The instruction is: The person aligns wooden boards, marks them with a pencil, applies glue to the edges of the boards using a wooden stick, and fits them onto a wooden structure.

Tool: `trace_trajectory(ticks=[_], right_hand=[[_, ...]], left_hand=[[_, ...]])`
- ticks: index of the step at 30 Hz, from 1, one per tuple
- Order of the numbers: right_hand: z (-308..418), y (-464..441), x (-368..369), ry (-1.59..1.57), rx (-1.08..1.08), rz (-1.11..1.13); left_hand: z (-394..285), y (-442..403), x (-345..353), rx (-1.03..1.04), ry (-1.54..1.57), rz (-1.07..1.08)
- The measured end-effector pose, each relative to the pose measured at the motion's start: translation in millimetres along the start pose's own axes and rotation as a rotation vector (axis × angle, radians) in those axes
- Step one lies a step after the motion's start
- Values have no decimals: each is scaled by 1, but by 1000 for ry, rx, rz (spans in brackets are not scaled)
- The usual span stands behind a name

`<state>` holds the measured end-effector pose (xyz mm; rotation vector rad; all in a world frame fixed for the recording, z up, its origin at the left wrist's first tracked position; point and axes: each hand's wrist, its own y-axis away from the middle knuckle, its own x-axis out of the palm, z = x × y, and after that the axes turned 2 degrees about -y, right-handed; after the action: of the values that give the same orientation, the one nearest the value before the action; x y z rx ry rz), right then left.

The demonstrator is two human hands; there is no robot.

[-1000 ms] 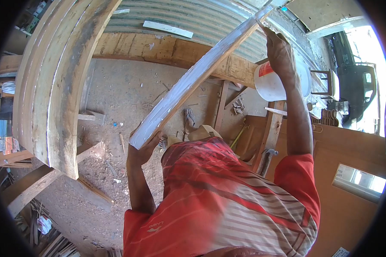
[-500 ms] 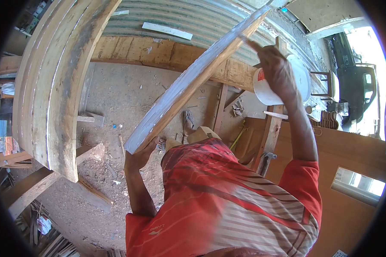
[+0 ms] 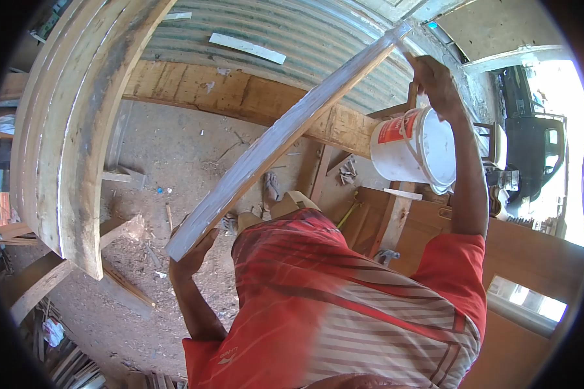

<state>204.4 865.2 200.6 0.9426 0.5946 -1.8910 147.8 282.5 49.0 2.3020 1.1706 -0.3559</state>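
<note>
A long wooden board slants across the view, its upper face covered in a streaky whitish coat and its side edge bare wood. My left hand is closed around the board's near end, with part of the fingers hidden beneath it. Near the far end, my right hand grips a thin brown stick-like tool. The tool's tip meets the coated face there; whether it is a brush or a plain stick is unclear. Below the right hand is a white bucket with a red label, standing on a wooden beam.
Several curved boards stand side by side at the left, pale lines between them. A white strip lies on the corrugated sheet. At right is a brown door panel. Wood scraps litter the dirt floor.
My right hand and the tool have moved up toward the board's far end. The board's near end, with my left hand, has shifted down and left in view. More of the bucket shows.
</note>
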Motion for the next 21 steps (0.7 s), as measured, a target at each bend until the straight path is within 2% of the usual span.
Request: trace_trajectory(ticks=[3, 8, 11, 14, 17, 19, 21], right_hand=[[20, 6, -12, -12, 169, 92], [6, -7, -24, -84, 115, 165], [-11, -31, -21, -83, 148, 245], [-40, -72, -7, 112, 57, 82], [-69, -89, -9, -23, 54, -77], [-72, -77, -21, 111, -23, -79], [-54, -53, -31, 153, 118, -103]], left_hand=[[-21, 4, 0, -51, 53, 11], [-30, 4, 5, -3, 173, -28], [-27, 10, 8, -66, 188, -52], [-14, 19, 15, -137, 166, -78], [-13, 21, 17, -112, 143, -108], [-16, 24, 21, -147, 158, -103], [-21, 27, 18, -221, 148, -85]])
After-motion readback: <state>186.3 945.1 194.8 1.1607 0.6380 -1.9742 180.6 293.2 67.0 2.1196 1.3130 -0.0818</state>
